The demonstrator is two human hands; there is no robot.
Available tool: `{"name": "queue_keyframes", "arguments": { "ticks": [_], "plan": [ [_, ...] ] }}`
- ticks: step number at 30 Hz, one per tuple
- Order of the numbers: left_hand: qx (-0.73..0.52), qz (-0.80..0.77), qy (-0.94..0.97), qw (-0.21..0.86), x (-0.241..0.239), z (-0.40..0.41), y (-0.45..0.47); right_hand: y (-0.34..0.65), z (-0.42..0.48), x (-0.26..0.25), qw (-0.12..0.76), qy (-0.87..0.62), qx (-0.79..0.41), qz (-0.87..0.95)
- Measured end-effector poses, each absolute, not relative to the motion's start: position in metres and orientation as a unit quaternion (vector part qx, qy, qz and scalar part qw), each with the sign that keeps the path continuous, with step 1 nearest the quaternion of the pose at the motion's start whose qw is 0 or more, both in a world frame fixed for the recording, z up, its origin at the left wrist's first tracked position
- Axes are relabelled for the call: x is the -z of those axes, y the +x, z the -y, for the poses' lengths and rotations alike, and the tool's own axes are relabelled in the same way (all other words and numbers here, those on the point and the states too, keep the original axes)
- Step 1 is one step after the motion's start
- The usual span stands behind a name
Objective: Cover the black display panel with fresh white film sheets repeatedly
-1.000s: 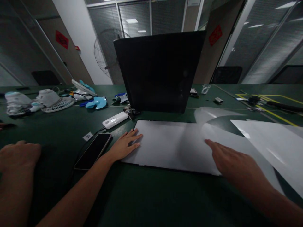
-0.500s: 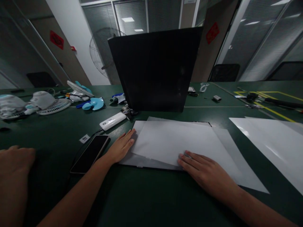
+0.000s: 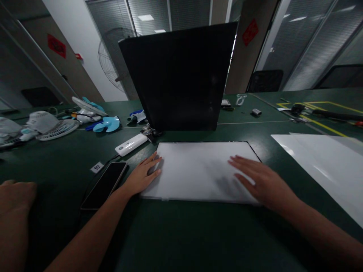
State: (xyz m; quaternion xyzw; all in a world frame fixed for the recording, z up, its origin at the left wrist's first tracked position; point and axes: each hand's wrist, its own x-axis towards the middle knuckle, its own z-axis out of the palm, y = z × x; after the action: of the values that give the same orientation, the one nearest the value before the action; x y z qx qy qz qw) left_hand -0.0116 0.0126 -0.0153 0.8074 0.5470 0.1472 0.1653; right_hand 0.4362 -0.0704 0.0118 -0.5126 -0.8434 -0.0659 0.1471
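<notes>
**White panel flat at centre, both hands on or over it**

Clock centred on the panel, 12 pointing away from the wearer.

Left hand (image 3: 143, 175), 9 o'clock: opened out, fingers spread, resting on the panel's left edge; grips nothing. Right hand (image 3: 262, 181), 3 o'clock: open, fingers nearly together, thumb apart, over the right side. Nothing grasped; a shadow falls beneath the fingers, and I cannot tell from here whether they touch.

The thin white panel (image 3: 193, 170), dark-rimmed along its far side, lies flat on the green table (image 3: 181, 234) between the hands. I think it may be a display backlight. I read the step as steadying and smoothing its face; my judgement is that the next move calls for light, level pressure, with the left edge kept from sliding.

Outward: phone (image 3: 104, 186) at 8 to 9; number tag (image 3: 96, 167) at 9; white power bank (image 3: 132, 145) at 10, with a dark cable. Another person's hand (image 3: 17, 196), loosely curled, far out toward 8 to 9. Light-blue fan blade (image 3: 106, 124) at 10. Large black screen (image 3: 181, 79), upright at 12. Clear cup (image 3: 241, 99) at 1; glossy white sheets (image 3: 320, 162) at 3, apart from the panel.
</notes>
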Motion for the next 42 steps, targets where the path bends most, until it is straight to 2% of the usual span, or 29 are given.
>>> {"name": "queue_keyframes", "arguments": {
  "ticks": [4,6,11,14,22,28,35,38,42],
  "plan": [
    [-0.188,-0.562,0.786,0.179,0.017,-0.017,-0.011,0.535,0.048,-0.011,0.130,-0.729,0.152,0.655],
    [-0.196,-0.568,0.778,0.185,0.019,-0.018,-0.012,0.581,0.044,0.001,0.099,-0.803,0.153,0.567],
    [-0.198,-0.565,0.776,0.196,0.020,-0.018,-0.014,0.639,0.041,0.029,0.036,-0.925,-0.040,0.376],
    [-0.193,-0.565,0.778,0.197,0.020,-0.017,-0.015,0.636,0.038,0.030,0.019,-0.907,-0.072,0.414],
    [-0.161,-0.552,0.804,0.153,0.021,-0.014,-0.012,0.603,0.038,0.029,0.007,-0.865,0.044,0.500],
    [-0.132,-0.560,0.808,0.124,0.023,-0.013,-0.013,0.594,0.040,0.014,-0.046,-0.870,0.043,0.489],
    [-0.091,-0.575,0.811,0.062,0.023,-0.010,-0.008,0.539,0.058,-0.024,-0.012,-0.865,0.090,0.494],
    [-0.085,-0.576,0.811,0.054,0.022,-0.009,-0.008,0.492,0.068,-0.027,0.014,-0.792,0.131,0.596],
    [-0.092,-0.568,0.816,0.052,0.025,-0.008,-0.009,0.442,0.078,-0.013,0.060,-0.558,0.175,0.809]
  ]
}}
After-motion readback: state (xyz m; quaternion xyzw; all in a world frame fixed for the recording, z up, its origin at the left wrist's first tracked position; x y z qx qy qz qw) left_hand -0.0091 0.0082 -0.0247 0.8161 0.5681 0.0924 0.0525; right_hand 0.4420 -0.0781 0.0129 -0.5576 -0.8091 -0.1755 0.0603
